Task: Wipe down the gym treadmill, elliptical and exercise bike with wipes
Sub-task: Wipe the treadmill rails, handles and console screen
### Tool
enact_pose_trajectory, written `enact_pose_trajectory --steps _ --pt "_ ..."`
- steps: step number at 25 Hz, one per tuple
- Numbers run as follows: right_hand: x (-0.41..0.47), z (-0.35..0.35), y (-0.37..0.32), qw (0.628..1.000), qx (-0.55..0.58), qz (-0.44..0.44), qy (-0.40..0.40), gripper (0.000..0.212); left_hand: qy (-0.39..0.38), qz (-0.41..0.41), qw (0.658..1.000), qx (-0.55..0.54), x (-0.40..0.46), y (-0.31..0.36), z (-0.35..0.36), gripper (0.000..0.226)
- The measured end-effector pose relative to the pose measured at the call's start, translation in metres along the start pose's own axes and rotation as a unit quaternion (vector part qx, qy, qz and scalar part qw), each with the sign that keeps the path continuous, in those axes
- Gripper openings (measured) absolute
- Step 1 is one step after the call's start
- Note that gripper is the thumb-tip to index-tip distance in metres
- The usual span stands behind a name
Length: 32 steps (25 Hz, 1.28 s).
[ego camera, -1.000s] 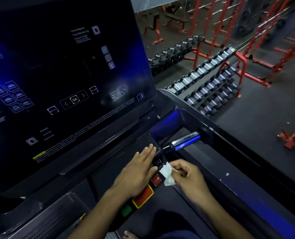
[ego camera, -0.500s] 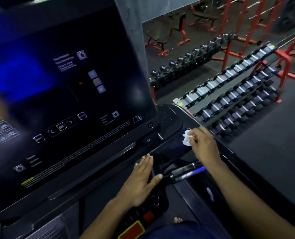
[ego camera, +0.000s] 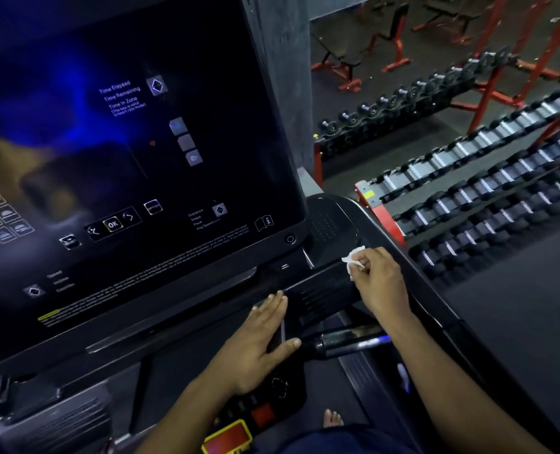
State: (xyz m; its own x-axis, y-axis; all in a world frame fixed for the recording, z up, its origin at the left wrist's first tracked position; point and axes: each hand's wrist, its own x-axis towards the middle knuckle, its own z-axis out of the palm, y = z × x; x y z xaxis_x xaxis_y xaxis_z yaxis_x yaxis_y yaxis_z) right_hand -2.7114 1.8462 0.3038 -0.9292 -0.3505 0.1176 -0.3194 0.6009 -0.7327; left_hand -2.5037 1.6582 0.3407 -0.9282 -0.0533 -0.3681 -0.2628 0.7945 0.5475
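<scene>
A: Starting at the left, the treadmill's console screen (ego camera: 134,165) fills more of the view than a second ago, and the left hand (ego camera: 259,339) lies flat below it, as it did then, its fingers straight and gripping nothing.

B: And the pulse-grip bar (ego camera: 347,344) just right of that thumb?

A: Untouched; the thumb tip is near its end, but contact cannot be told. The real change is farther right. The right hand (ego camera: 378,280) has left the red and yellow buttons (ego camera: 229,435) and moved up to the glossy right corner (ego camera: 329,224) of the console.

B: Where is the wipe (ego camera: 354,258)?

A: Crumpled, pinched in the right hand's fingers (ego camera: 367,257), pressed at that corner's lower edge. It looks as though the button strip is finished and the treadmill's side housing is the current patch, with the elliptical and bike seemingly yet to come.
</scene>
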Motion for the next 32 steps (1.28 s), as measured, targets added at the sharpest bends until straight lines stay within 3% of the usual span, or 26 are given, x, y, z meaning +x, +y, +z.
enact_pose_trajectory --steps 5,10,16,20,24,28,32 --pt "-0.004 0.007 -0.004 1.000 -0.008 0.014 -0.011 0.011 0.008 -0.008 1.000 -0.009 0.000 0.000 0.001 0.083" --pt "-0.033 0.050 -0.050 0.989 0.048 -0.059 -0.128 0.012 0.021 -0.019 1.000 0.007 -0.001 0.001 0.001 0.083" --pt "-0.032 0.049 -0.050 0.968 -0.102 -0.058 -0.224 0.017 0.026 -0.030 0.999 0.021 -0.002 -0.001 0.003 0.097" --pt "-0.012 0.012 -0.026 0.968 -0.158 -0.007 -0.196 0.018 0.019 -0.036 0.999 0.011 -0.002 0.000 0.002 0.092" --pt "0.012 -0.012 -0.010 0.982 -0.146 -0.087 -0.081 0.014 0.017 -0.038 0.999 0.009 0.000 -0.002 0.004 0.091" --pt "0.014 -0.011 0.000 0.968 -0.212 -0.090 -0.098 0.024 0.017 -0.032 0.999 0.022 -0.001 -0.004 0.004 0.087" --pt "0.000 -0.012 0.013 0.973 -0.178 -0.052 -0.141 0.025 0.000 -0.023 1.000 0.019 0.000 -0.005 0.004 0.096"
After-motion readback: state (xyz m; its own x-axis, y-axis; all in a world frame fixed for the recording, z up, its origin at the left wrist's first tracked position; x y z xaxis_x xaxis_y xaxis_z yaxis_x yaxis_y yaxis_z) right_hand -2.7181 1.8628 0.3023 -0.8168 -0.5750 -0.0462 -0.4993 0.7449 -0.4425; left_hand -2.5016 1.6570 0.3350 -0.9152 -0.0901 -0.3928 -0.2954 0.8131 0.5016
